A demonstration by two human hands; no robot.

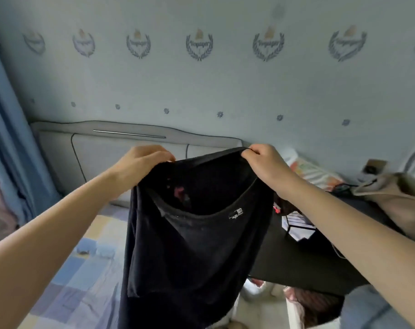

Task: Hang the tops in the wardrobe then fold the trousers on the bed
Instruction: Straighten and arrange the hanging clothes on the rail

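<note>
We hold black trousers [192, 245] up by the waistband at centre frame, left hand [142, 162] pinching its 10 o'clock corner, right hand [263, 162] fingers clamped on the 2 o'clock corner, legs hanging toward 6 o'clock over the patchwork bed [83, 269], padded headboard [95, 148] behind at 11 o'clock.

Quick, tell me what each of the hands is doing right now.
Left hand: closed, pinching the top edge of the black garment.
Right hand: closed, pinching the same edge on the other side, holding the garment up above the bed.
</note>
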